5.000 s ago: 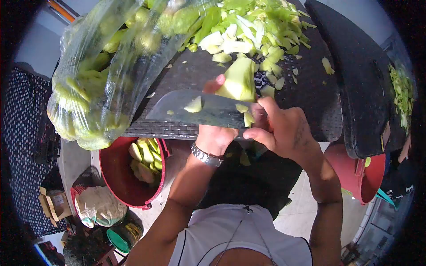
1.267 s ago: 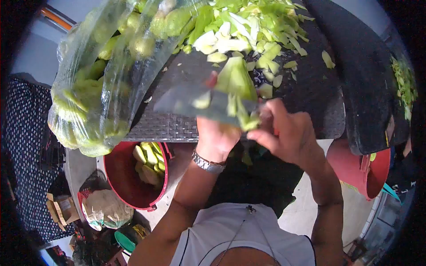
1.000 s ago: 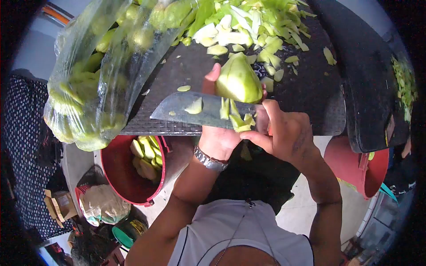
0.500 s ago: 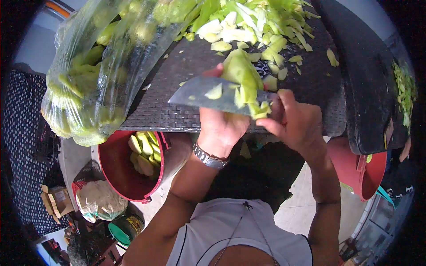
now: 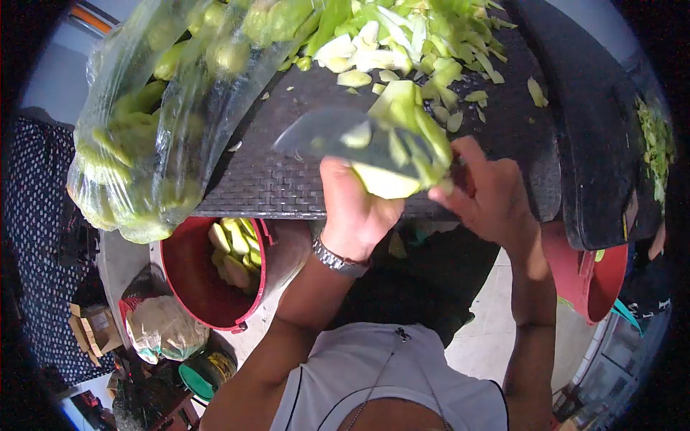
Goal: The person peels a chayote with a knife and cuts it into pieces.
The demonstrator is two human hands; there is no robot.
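Note:
A pale green, partly peeled vegetable [image 5: 388, 181] rests in my left hand [image 5: 353, 205], whose wrist carries a metal watch. Across it lies the broad blade of a knife [image 5: 316, 133], slightly blurred, with bits of peel stuck on it. My right hand [image 5: 486, 188] is closed on the knife's handle, which the fingers mostly hide. Both hands are over the near edge of the dark woven table [image 5: 277, 188]. Beyond them a heap of green peelings [image 5: 410, 39] covers the table's far part.
A clear plastic bag [image 5: 140, 151] of green vegetables lies on the table's left. Below it stands a red bucket [image 5: 208, 287] with pale cut pieces inside. Another red bucket [image 5: 604, 284] is at the right, under a black chair-like surface [image 5: 593, 129]. A tied sack [image 5: 167, 327] sits lower left.
The knife has moved along the vegetable, and its blade now crosses higher over it. The vegetable has been turned and tilted in my left hand, showing a pale peeled face. My right hand has shifted slightly right.

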